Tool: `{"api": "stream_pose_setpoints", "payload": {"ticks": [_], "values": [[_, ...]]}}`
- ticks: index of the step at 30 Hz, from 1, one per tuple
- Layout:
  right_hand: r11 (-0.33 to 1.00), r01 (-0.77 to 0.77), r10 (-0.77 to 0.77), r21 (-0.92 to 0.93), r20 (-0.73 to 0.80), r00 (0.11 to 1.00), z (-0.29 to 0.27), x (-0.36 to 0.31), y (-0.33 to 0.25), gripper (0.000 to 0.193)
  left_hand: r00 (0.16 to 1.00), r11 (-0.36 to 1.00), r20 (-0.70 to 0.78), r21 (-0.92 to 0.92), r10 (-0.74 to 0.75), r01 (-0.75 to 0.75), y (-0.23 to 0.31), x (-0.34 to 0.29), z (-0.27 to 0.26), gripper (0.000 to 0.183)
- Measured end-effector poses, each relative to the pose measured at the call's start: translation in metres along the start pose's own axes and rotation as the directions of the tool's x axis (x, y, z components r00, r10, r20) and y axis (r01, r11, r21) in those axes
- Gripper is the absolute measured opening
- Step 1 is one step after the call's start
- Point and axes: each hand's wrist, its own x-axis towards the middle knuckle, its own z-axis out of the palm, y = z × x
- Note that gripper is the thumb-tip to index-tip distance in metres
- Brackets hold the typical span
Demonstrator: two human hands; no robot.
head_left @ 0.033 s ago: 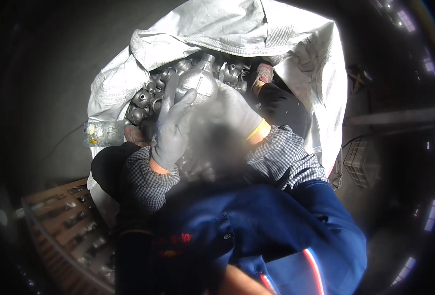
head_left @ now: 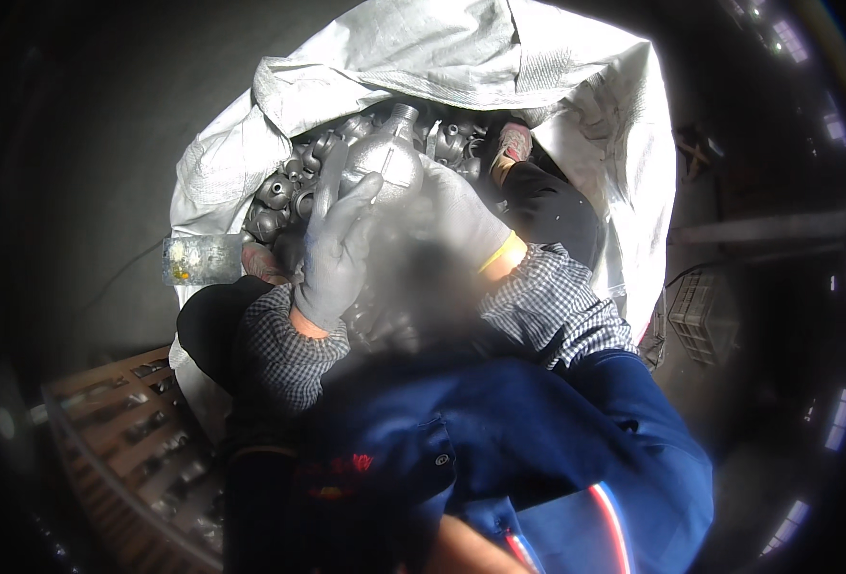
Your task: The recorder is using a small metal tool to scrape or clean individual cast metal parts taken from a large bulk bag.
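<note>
A silvery round metal casting (head_left: 384, 165) with a short ribbed neck pointing away from me is held up between my hands. My left hand (head_left: 339, 258), in a grey glove, grips its left side, the thumb lying on its near face. My right hand (head_left: 466, 220), gloved in grey with a yellow cuff edge, closes on its right side; a dark haze blurs the lower palm and hides some fingers. Beneath and beyond lie several loose grey metal castings (head_left: 274, 191), rounded, some with necks or holes, inside a large white woven sack (head_left: 394, 48).
The sack's folded rim surrounds my legs, and a shoe (head_left: 514, 143) shows inside it. A clear, scuffed container (head_left: 203, 260) is at the sack's left edge. A brown slatted crate (head_left: 107, 402) stands lower left, a grey plastic crate (head_left: 700, 320) at the right.
</note>
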Motion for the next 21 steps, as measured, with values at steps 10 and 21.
{"api": "stream_pose_setpoints", "payload": {"ticks": [10, 21], "values": [[0.997, -0.016, 0.017, -0.072, 0.005, 1.000, 0.005, -0.001, -0.004, 0.021, 0.971, 0.913, -0.157, -0.394, -0.178, 0.104, -0.007, -0.003, 0.000, 0.051], [0.993, 0.022, -0.025, -0.118, -0.025, 0.999, 0.012, -0.010, -0.004, 0.017, 0.959, 0.912, -0.228, -0.405, -0.170, 0.065, 0.005, 0.006, 0.002, 0.076]]}}
